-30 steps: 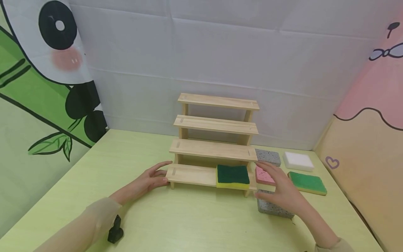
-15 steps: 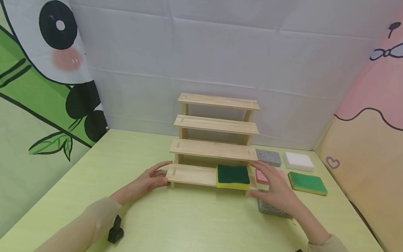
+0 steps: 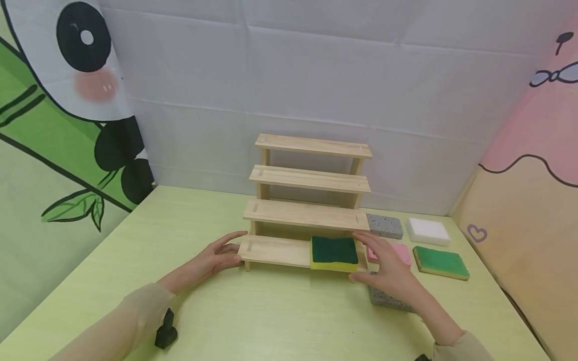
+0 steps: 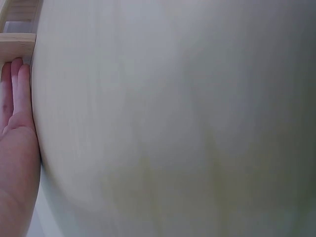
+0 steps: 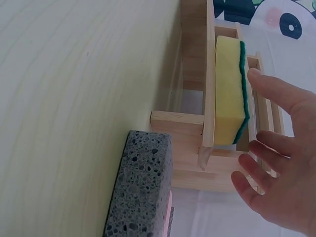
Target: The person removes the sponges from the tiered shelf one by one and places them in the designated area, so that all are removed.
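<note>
A wooden four-step rack (image 3: 307,214) stands against the back wall. On the right part of its lowest step lies a scouring sponge (image 3: 334,250), yellow below and dark green on top. My left hand (image 3: 212,258) rests at the left end of that step, its fingertips right at the board's edge. In the left wrist view, straight fingers (image 4: 19,91) reach up to the board end. My right hand (image 3: 388,263) is spread beside the sponge's right end, thumb in front and fingers behind. The right wrist view has the sponge (image 5: 229,91) beside the parted thumb and fingers.
Right of the rack lie a grey speckled block (image 3: 385,225), a white block (image 3: 428,231), a pink sponge (image 3: 399,250) and a green-topped sponge (image 3: 441,262). Another grey speckled block (image 3: 384,298) lies partly behind my right hand. A white cloth wall (image 3: 311,75) closes off the back.
My right hand has moved left, from over the pink sponge and front grey block to the right end of the yellow-and-green sponge. My left hand and the rack have stayed put.
</note>
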Available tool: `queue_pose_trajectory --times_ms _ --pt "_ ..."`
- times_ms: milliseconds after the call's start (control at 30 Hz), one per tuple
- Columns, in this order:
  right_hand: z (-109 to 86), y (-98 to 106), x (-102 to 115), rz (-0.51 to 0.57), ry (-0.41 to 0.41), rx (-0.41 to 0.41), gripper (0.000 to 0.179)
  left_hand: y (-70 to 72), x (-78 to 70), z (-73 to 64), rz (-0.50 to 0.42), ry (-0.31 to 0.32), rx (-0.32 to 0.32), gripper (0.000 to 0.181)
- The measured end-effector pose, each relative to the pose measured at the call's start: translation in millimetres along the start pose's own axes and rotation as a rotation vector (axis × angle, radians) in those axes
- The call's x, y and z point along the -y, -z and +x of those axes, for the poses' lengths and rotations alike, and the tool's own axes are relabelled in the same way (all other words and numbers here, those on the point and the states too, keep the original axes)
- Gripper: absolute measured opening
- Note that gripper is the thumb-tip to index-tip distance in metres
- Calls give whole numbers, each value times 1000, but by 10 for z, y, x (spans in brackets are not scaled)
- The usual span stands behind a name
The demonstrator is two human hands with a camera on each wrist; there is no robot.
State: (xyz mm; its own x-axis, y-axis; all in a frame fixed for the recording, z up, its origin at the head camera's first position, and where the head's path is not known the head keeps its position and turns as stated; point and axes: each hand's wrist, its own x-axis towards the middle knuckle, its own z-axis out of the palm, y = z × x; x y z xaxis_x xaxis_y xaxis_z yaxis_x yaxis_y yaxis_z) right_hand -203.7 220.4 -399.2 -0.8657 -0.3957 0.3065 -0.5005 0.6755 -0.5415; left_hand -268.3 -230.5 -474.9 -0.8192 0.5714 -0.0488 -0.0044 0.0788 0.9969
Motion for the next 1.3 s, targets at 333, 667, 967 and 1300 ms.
queue_pose_trajectory --times_ms 333,667,967,1300 --pt "55 -63 -10 -17 -12 -6 83 -7 -17 -4 -12 9 -7 68" --pt "103 -142 -36 -96 17 -44 73 -16 -22 -1 -9 4 -10 67" --pt "132 -194 -62 -137 3 -39 70 -6 0 10 -6 -8 2 67" --pt "149 -207 -53 -132 -18 -20 65 -9 0 12 -9 -7 0 67"
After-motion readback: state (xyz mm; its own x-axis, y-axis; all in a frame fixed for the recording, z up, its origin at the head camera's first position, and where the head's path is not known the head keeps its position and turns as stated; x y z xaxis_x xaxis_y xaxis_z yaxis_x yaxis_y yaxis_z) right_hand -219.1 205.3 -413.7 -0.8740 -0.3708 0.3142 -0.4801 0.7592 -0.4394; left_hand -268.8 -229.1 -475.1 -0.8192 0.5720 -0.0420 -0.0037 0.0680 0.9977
